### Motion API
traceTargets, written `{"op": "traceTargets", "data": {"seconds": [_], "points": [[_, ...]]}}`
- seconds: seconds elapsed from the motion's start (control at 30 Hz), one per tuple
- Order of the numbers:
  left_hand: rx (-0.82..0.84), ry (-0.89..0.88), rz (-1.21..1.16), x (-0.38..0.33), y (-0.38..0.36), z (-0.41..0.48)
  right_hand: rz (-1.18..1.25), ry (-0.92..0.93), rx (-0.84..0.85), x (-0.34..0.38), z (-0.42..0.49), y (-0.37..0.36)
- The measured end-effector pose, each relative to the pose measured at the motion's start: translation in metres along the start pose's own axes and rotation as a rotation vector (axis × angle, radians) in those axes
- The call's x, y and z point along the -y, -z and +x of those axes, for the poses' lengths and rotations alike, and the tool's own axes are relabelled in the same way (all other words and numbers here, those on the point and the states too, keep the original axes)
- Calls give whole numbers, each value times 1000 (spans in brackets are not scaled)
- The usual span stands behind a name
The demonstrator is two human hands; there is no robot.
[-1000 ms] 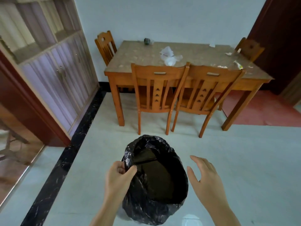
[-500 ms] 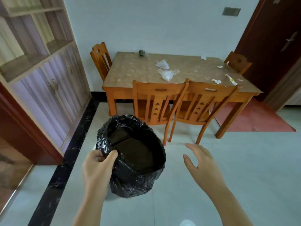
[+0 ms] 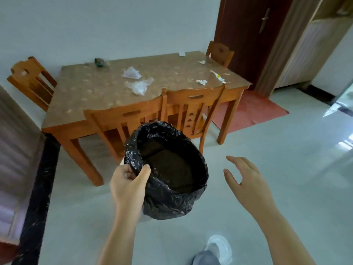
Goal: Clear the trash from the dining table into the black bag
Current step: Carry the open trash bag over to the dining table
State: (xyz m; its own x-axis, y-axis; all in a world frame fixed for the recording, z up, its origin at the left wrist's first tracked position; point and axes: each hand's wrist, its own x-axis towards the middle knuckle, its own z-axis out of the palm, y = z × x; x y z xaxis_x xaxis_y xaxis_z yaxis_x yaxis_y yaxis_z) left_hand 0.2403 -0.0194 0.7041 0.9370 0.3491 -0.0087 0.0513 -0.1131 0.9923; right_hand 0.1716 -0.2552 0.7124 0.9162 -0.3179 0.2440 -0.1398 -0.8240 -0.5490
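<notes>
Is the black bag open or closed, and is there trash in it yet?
Open: the black bag shows a wide round mouth, its rim pinched by the left hand. Its dark inside shows no trash.

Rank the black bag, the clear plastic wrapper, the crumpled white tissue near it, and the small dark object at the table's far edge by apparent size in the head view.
1. black bag, though it is nearest the camera
2. clear plastic wrapper and crumpled white tissue: too alike to rank
3. small dark object

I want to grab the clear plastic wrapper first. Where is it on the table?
In the head view, the clear plastic wrapper lies mid-table, just beyond the near chairs, right beside the crumpled white paper.
</notes>
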Motion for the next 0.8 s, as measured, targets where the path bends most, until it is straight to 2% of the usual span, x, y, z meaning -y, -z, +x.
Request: {"op": "traceTargets", "data": {"seconds": [0.33,0.63,0.8], "points": [[305,-90,17,-44,-240,46,-64,-151,-153,-137,137,66],[534,24,71,-22,-403,84,-107,-371,-141,-229,219,66],[662,45,97,-20,-502,131,-163,-466,-170,-267,296,59]]}}
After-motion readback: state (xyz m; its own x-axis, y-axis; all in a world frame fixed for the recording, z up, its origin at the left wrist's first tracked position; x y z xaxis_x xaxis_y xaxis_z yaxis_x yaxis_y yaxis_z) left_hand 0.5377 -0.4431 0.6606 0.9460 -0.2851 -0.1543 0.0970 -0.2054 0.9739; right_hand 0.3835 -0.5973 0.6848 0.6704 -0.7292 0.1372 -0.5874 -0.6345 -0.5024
